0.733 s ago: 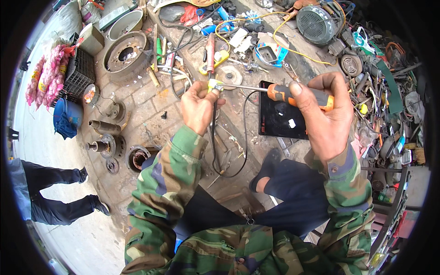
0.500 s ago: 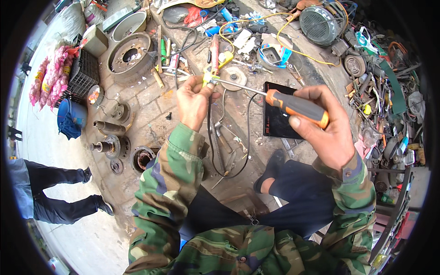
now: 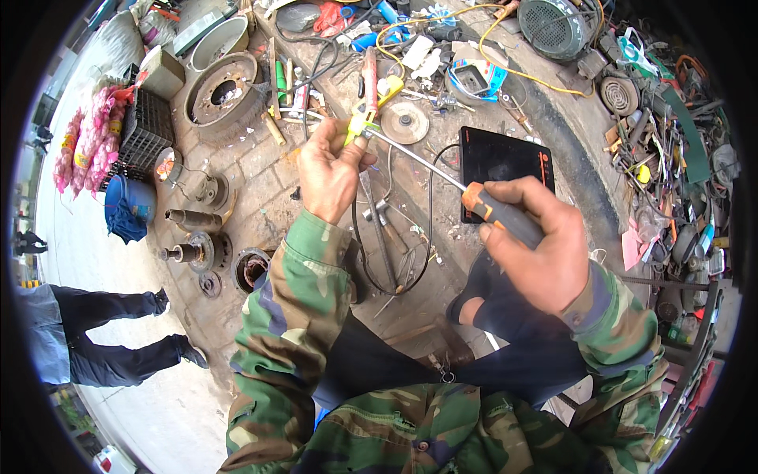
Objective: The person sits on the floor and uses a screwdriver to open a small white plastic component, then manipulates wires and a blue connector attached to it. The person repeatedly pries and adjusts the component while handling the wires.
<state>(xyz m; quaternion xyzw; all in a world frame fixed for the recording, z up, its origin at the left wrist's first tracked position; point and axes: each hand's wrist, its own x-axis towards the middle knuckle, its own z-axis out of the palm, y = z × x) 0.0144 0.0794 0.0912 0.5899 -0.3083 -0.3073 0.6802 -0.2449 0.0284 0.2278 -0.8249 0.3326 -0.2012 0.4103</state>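
My left hand [image 3: 330, 178] pinches a small yellow fitting [image 3: 358, 126] on a black cable [image 3: 430, 245]. My right hand [image 3: 541, 253] grips an orange-and-grey screwdriver [image 3: 478, 199], whose long shaft slants up-left to the yellow fitting, its tip at that piece. A black flat panel [image 3: 497, 158] with orange markings lies behind my right hand. Beside the cable loop are a hammer [image 3: 379, 217] and a long metal bar. A metal disc [image 3: 406, 121] lies just beyond the shaft.
Wheel rim [image 3: 201, 99], metal hubs [image 3: 201, 253], crate [image 3: 146, 134] and blue bucket [image 3: 130, 197] sit on the paving at left. Another person's legs [image 3: 118, 347] are at lower left. A dense scrap heap [image 3: 663, 158] lines the right; yellow cord [image 3: 537, 77] runs across the top.
My right hand has moved down, so the screwdriver slants more steeply. My left hand, still holding the yellow fitting, has shifted slightly left and upward.
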